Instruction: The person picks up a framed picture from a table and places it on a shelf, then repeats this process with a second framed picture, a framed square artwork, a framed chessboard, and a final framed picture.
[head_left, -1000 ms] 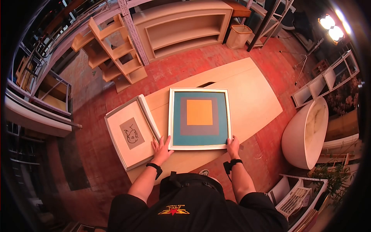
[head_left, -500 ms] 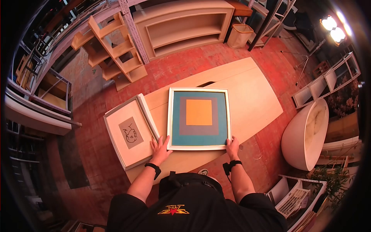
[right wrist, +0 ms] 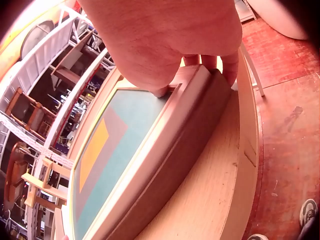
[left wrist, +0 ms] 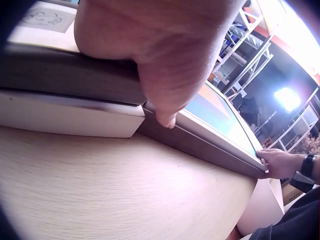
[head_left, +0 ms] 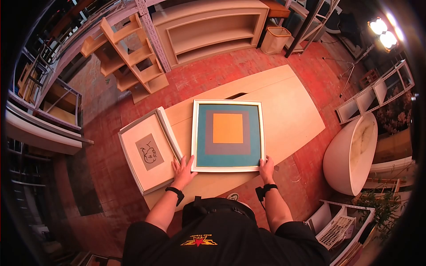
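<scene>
A square framed picture (head_left: 228, 159), teal with an orange square inside a grey-purple one, lies on the pale wooden tabletop (head_left: 288, 106). My left hand (head_left: 183, 173) touches its near left corner with fingers spread, thumb against the near side of the frame in the left wrist view. At the near right corner, my right hand (head_left: 267, 170) grips the frame, its thumb on the front face and the other fingers along the outer side. Left of it, a framed line drawing (head_left: 149, 153) lies on top of another frame, close to my left fingers.
A curved white tub (head_left: 344, 155) stands right of the table. Behind are a low shelf unit (head_left: 213, 40), a stepped wooden shelf (head_left: 137, 57) and a waste bin (head_left: 275, 41). A bright lamp (head_left: 384, 33) stands at the back right.
The teal picture shifts very slightly to the left, with both hands staying at its near corners. My left hand moves left a little with it.
</scene>
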